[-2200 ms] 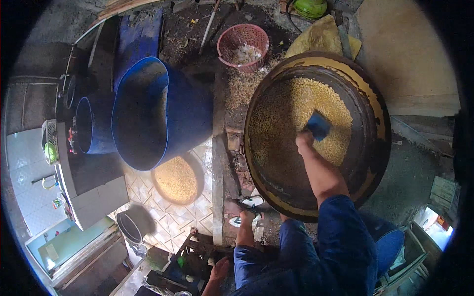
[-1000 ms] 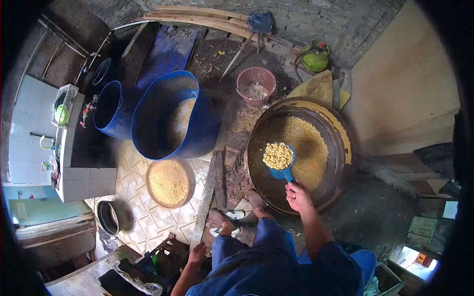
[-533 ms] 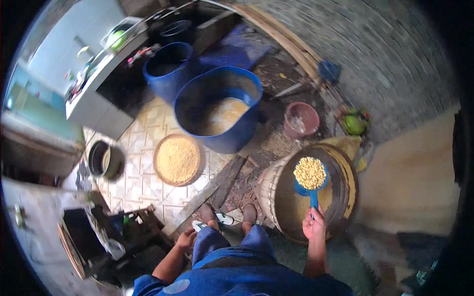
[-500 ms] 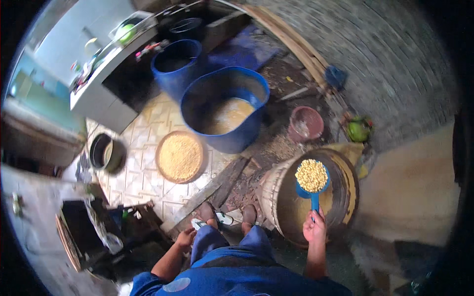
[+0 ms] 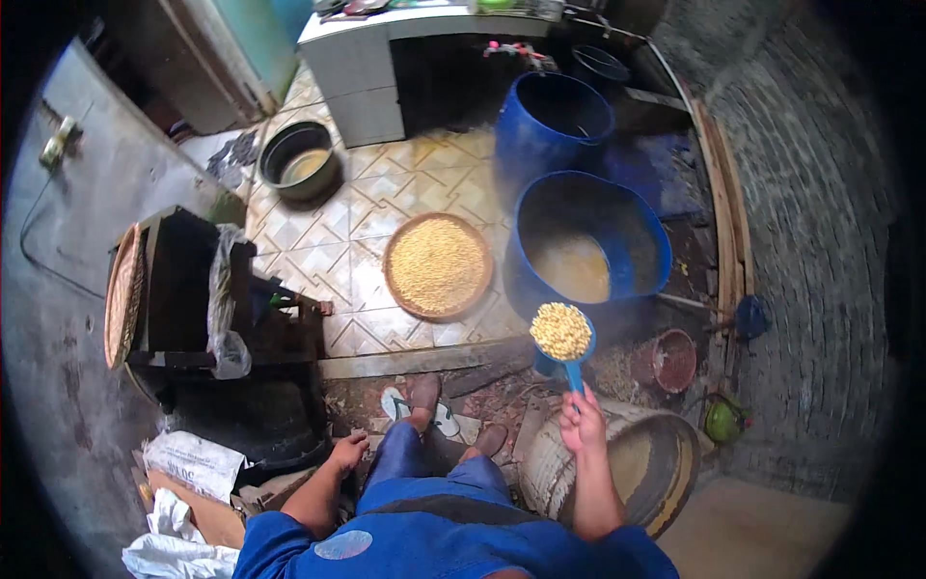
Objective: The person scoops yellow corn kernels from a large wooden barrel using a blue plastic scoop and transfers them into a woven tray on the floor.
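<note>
My right hand is closed round the handle of a blue dipper, holding it out in front of me. Pale yellow beans, apparently soybeans, heap above its rim. Beyond it stands a cut-down blue drum with cloudy, yellowish contents. To the left, a round woven basket full of similar beans sits on the tiles. My left hand hangs beside my left thigh, fingers loosely curled, with nothing visible in them. A wide tilted barrel lies below my right forearm.
Another blue drum stands farther back. A dark pot is on the tiles at the far left. A raised edge separates tiles from rubble-strewn ground. A reddish bucket stands by the right wall; a dark stand is left.
My view has swung left, so the scene has shifted right. The bean-filled dipper has gone from over the barrel's mouth to near the front of the cut-down blue drum.
</note>
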The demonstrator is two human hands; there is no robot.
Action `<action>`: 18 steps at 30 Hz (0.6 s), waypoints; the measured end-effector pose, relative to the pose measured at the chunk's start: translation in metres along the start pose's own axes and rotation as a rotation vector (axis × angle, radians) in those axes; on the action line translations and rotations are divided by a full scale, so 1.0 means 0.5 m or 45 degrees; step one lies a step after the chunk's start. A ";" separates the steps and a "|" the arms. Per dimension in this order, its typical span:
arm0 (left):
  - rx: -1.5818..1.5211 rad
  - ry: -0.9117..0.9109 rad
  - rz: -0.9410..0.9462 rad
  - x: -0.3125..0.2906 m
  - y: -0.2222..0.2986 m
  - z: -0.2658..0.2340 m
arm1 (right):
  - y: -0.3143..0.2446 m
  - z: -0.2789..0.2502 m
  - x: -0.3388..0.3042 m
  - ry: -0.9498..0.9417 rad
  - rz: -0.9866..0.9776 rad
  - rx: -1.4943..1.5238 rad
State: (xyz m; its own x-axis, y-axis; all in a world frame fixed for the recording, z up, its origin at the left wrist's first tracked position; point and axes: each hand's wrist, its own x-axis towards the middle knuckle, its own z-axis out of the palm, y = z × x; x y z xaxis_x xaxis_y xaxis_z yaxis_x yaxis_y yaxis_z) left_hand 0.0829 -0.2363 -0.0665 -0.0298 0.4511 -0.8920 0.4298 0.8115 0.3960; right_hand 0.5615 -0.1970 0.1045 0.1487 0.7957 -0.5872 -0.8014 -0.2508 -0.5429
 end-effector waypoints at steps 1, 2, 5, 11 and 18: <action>-0.054 0.010 0.000 0.001 -0.013 -0.014 | 0.009 0.025 0.051 -0.053 0.060 -0.052; -0.076 0.011 -0.007 -0.018 0.000 -0.019 | 0.019 0.041 0.103 -0.059 0.091 -0.127; -0.165 0.129 -0.085 -0.082 0.012 -0.057 | 0.062 0.123 0.260 0.009 0.184 -0.368; -0.387 0.180 -0.089 -0.022 -0.121 -0.087 | 0.123 0.199 0.570 0.226 0.062 -1.339; -0.431 0.158 -0.222 -0.058 -0.116 -0.092 | 0.130 0.373 0.607 0.504 -0.076 -2.415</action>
State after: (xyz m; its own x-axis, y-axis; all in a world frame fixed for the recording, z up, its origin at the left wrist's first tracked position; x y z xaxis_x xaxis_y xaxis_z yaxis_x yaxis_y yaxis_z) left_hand 0.0171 -0.2792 -0.0537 -0.1941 0.3202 -0.9273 0.0876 0.9471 0.3087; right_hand 0.4465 0.1308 0.0028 0.4674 0.7425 -0.4799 0.7404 -0.6253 -0.2465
